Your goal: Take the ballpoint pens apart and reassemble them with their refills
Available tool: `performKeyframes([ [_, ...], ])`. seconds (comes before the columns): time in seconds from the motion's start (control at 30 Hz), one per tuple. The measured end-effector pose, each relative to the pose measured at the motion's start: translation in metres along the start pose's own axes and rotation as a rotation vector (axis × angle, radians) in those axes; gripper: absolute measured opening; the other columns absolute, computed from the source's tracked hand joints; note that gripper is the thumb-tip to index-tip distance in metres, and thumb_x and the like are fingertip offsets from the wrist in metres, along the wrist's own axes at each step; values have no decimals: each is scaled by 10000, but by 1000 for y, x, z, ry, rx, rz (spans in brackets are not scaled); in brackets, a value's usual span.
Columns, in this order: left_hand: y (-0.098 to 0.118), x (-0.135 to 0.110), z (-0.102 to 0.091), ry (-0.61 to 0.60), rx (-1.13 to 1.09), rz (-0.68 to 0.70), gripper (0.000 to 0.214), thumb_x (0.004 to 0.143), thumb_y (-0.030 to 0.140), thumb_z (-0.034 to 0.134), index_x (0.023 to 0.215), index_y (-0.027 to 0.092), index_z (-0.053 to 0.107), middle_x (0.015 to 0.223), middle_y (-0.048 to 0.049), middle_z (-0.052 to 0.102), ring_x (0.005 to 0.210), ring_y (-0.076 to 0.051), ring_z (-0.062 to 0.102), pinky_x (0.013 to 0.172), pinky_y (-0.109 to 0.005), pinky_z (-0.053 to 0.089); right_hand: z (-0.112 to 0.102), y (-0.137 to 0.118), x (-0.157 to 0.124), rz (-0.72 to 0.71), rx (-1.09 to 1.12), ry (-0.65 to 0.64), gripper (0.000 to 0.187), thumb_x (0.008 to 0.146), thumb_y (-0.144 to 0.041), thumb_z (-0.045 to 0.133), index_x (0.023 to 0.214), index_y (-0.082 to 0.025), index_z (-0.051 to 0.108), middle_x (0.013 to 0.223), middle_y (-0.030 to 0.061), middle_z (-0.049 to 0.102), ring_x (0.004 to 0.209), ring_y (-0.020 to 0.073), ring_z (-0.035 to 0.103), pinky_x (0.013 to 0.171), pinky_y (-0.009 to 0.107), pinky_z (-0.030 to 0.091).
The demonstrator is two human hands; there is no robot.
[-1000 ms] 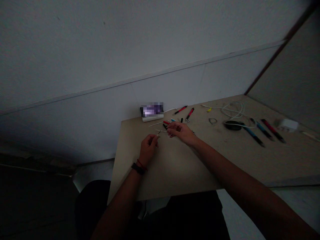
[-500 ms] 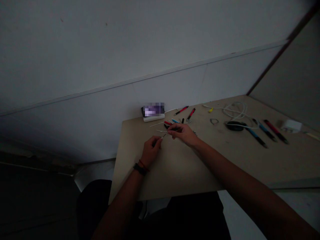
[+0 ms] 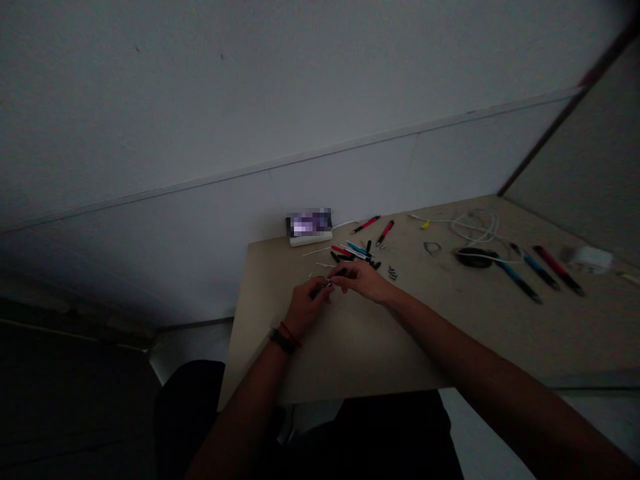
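My left hand is closed in a pinch on a small slender pen part, which is mostly covered by fingers. My right hand meets it from the right, fingertips pinched together at the end of that part. What the right fingers hold is too small and dark to make out. Just beyond the hands lies a pile of pen parts: a red barrel, a blue barrel and black grips. Thin white refills lie left of the pile, and small metallic pieces lie to its right.
A phone leans on a white stand by the wall. Two red pens lie behind the pile. Rightward are a coiled white cable, a black round object, larger pens and a white adapter.
My hands have come together, the right fingertips moving down and left onto the part in my left hand. More of the pen-part pile now shows. The view has shifted slightly.
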State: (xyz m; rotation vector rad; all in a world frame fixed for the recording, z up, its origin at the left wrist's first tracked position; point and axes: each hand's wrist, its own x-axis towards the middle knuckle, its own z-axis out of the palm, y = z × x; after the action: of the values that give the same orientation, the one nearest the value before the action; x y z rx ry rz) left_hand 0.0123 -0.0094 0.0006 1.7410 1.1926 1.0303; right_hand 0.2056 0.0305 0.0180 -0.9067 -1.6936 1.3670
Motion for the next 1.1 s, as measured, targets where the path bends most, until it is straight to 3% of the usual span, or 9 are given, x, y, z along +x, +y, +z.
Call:
performKeyframes([
  [0.2, -3, 1, 1, 50, -80, -12, 200, 802, 349, 759, 897, 176, 726, 911, -54, 756, 829, -192, 711, 788, -293, 532, 13, 2, -2, -80, 29, -31, 477, 871, -623, 582, 902, -168, 721, 761, 32, 673, 547, 109, 527, 514, 253, 435],
  [0.37, -6, 2, 1, 79, -72, -29, 246, 798, 360, 775, 961, 184, 722, 891, -52, 762, 811, -196, 719, 755, -294, 546, 18, 6, -3, -48, 29, 92, 400, 790, -577, 715, 898, -199, 642, 607, -28, 598, 500, 118, 526, 475, 242, 421],
  [0.57, -3, -1, 1, 69, -88, -2, 246, 817, 369, 760, 984, 194, 716, 885, -46, 771, 814, -202, 734, 759, -294, 544, 19, 9, -4, -16, -27, 73, 413, 741, -592, 745, 838, -209, 624, 578, -14, 626, 496, 142, 557, 476, 254, 412],
  [0.73, 0, -3, 1, 82, -43, 26, 219, 803, 348, 771, 962, 205, 719, 889, -38, 778, 833, -208, 737, 771, -297, 535, 16, 14, -3, -22, -161, 129, 459, 724, -646, 724, 697, -215, 570, 550, -33, 546, 505, 134, 485, 487, 260, 353],
  [0.97, 0, -4, 1, 60, 74, 94, 169, 795, 330, 765, 922, 220, 751, 885, -28, 774, 810, -196, 710, 760, -283, 514, 13, 21, -4, -93, -438, 168, 559, 815, -664, 626, 534, -218, 438, 514, -30, 422, 541, 140, 421, 532, 280, 309],
  [1.1, 0, -3, 0, 83, 95, 111, 166, 825, 354, 731, 918, 220, 760, 845, -30, 765, 766, -192, 695, 721, -273, 513, 13, 19, -6, -63, -450, 119, 491, 848, -640, 603, 613, -214, 544, 558, -14, 497, 564, 153, 464, 542, 282, 346],
])
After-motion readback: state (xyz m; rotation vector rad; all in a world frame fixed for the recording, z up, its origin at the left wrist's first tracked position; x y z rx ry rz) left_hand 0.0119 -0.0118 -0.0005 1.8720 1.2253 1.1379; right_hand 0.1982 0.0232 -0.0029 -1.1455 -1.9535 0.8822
